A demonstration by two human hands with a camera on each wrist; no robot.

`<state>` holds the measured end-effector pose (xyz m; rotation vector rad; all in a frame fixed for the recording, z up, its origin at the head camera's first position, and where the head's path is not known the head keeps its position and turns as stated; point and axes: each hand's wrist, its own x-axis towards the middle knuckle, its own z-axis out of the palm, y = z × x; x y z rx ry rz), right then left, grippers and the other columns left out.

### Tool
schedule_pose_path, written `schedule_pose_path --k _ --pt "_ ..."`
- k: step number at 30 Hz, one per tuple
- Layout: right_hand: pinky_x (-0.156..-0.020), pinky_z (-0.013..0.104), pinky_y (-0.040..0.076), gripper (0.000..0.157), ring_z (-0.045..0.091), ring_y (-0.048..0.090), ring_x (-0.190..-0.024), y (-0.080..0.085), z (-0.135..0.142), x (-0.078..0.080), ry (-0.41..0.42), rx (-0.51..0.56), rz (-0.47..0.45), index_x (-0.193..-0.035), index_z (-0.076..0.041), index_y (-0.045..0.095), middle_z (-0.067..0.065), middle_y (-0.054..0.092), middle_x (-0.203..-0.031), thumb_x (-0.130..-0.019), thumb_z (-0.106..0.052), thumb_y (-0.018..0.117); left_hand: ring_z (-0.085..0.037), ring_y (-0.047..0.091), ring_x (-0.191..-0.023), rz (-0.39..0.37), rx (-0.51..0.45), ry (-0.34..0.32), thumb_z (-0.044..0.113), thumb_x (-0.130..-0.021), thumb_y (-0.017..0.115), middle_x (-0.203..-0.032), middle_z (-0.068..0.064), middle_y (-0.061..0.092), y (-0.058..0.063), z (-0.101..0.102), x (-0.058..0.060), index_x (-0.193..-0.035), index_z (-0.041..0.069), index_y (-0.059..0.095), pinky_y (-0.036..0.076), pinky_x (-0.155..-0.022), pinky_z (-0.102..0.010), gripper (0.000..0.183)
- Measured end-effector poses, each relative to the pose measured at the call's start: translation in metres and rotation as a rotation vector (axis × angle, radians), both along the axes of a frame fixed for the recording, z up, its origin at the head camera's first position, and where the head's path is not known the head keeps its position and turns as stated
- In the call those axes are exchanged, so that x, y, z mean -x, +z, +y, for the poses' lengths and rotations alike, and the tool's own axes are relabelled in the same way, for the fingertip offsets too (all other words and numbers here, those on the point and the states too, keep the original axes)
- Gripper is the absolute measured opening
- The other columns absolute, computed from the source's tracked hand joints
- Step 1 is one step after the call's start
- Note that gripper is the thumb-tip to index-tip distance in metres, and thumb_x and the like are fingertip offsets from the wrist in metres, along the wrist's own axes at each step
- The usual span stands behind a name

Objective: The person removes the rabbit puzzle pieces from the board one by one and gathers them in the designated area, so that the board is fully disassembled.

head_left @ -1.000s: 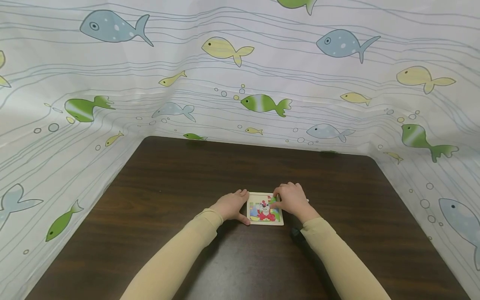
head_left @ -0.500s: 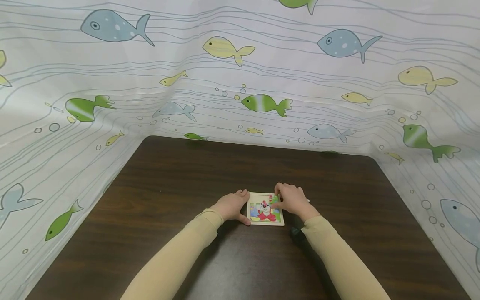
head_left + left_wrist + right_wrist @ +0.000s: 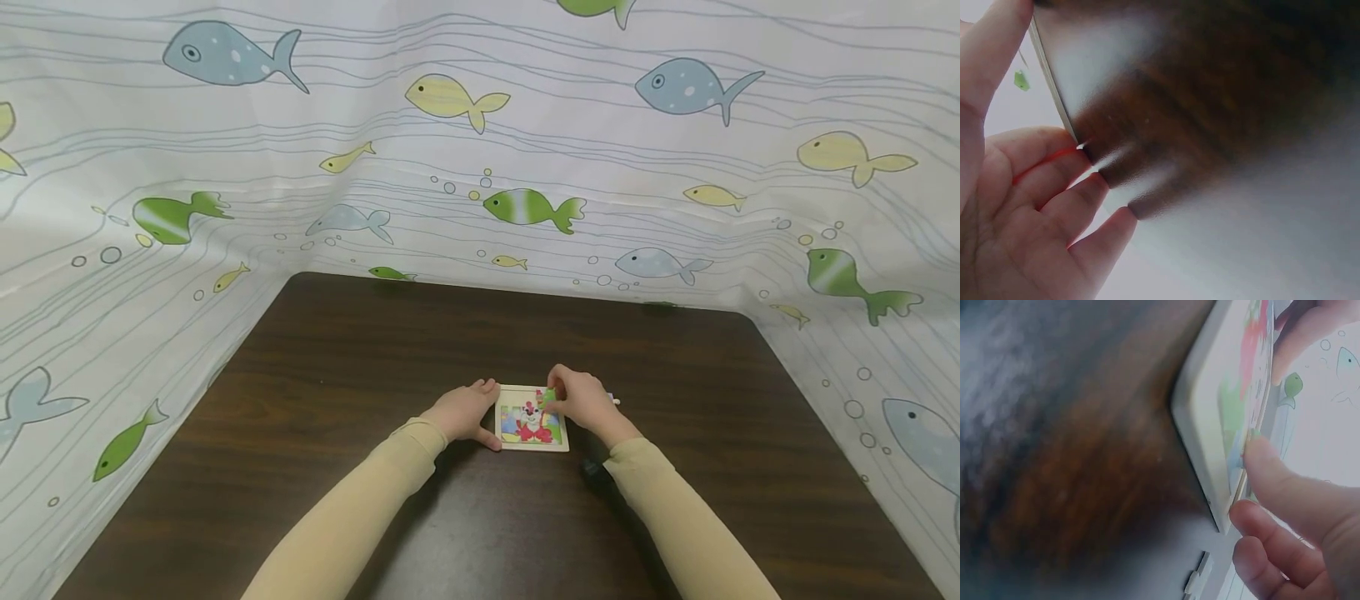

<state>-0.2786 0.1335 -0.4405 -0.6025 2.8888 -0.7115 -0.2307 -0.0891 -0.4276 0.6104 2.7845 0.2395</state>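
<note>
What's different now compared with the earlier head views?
The right hand has shifted very slightly toward the person, uncovering more of the small pale thing beside it. No grasp or release is evident. The left hand stays at the left edge of the picture board, which hasn't visibly moved.

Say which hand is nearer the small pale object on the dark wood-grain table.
Right. The right hand is just left of the object in the head view; the left hand is beyond the pale square picture puzzle, at its left edge.
</note>
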Motion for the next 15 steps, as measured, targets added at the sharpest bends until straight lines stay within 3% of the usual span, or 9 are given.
schedule_pose_path --k 8,15 --pt "-0.063 0.03 0.046 0.014 0.017 0.052 -0.07 -0.0007 0.0017 0.0026 -0.073 0.114 -0.025 -0.09 -0.009 0.061 0.003 0.059 -0.078 -0.083 -0.011 0.073 -0.026 0.028 -0.141 0.001 0.008 0.0 0.052 -0.073 0.074 -0.153 -0.013 0.03 0.0009 0.0008 -0.0002 -0.147 0.002 0.033 0.031 -0.112 -0.038 0.099" --pt "-0.063 0.029 0.046 0.011 0.017 0.052 -0.072 -0.0051 0.0047 0.0052 -0.106 0.117 -0.047 -0.097 -0.008 0.068 0.003 0.062 -0.081 -0.088 -0.014 0.068 -0.026 0.028 -0.142 0.002 0.019 0.0 0.053 -0.073 0.074 -0.153 -0.012 0.03 0.0011 0.0016 0.0 -0.147 0.002 0.032 0.031 -0.112 -0.038 0.099"
